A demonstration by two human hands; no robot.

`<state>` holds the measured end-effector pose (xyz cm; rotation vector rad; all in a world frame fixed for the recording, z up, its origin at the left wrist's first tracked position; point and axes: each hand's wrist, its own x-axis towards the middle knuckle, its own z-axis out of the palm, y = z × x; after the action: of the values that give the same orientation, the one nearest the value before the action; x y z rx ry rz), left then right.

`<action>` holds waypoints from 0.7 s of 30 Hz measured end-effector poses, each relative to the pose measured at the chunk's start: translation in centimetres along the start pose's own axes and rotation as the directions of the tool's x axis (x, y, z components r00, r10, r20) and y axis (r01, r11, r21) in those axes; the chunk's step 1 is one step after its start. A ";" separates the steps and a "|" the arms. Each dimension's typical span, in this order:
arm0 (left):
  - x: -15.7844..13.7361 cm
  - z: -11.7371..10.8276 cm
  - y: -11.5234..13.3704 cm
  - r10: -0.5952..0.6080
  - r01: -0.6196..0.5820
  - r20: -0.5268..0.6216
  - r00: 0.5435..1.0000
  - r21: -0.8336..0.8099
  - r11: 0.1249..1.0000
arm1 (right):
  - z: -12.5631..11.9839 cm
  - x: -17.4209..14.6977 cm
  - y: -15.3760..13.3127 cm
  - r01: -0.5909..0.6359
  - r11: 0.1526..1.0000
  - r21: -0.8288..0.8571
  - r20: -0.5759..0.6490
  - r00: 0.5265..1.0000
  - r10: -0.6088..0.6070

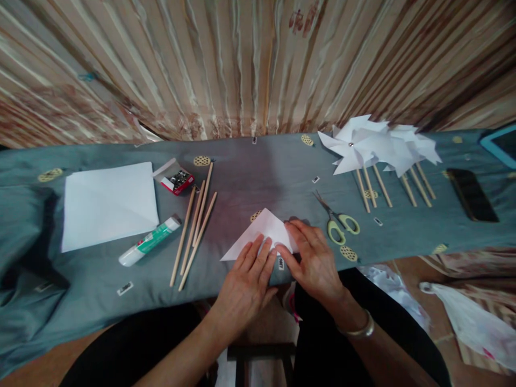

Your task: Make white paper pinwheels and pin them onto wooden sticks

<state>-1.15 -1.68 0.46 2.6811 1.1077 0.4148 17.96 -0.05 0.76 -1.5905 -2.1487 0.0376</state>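
A white sheet of paper (258,228), folded into a triangle, lies on the cloth-covered table in front of me. My left hand (248,277) rests flat on its lower edge with the fingers stretched out. At the paper's right corner, my right hand (312,255) presses down, its fingers apart and partly covering that corner. A pair of scissors (336,217) with pale green handles lies just beyond my right hand. To the left of the paper are several wooden sticks (195,226).
White paper pinwheels (363,142) on sticks lie at the back right, near a dark phone (472,194) and a blue-framed device (502,142). On the left are a paper stack (110,204), a glue stick (149,240) and a red box (177,180) of small metal pins.
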 end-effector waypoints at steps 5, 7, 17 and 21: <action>0.0 0.0 0.0 0.014 -0.013 -0.028 1.000 0.023 1.000 | 0.2 -0.7 0.7 -0.029 0.999 0.023 0.012 1.000 0.029; -0.3 0.0 -0.1 0.004 -0.004 -0.027 1.000 0.028 1.000 | 0.1 -1.0 1.4 -0.051 0.998 0.024 0.001 0.999 0.051; -4.4 -0.3 -1.6 -0.064 0.079 -0.094 0.994 0.157 0.984 | -0.2 -2.7 3.5 -0.090 0.996 0.021 -0.061 0.994 0.091; -6.0 -0.8 -2.2 -0.113 0.126 -0.102 0.988 0.132 0.983 | 0.0 -2.9 3.9 -0.080 0.995 0.064 -0.064 0.994 0.084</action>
<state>-6.90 -4.33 -0.50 2.7179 1.3649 0.4632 22.09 -1.41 -1.41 -1.6215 -2.0118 0.0750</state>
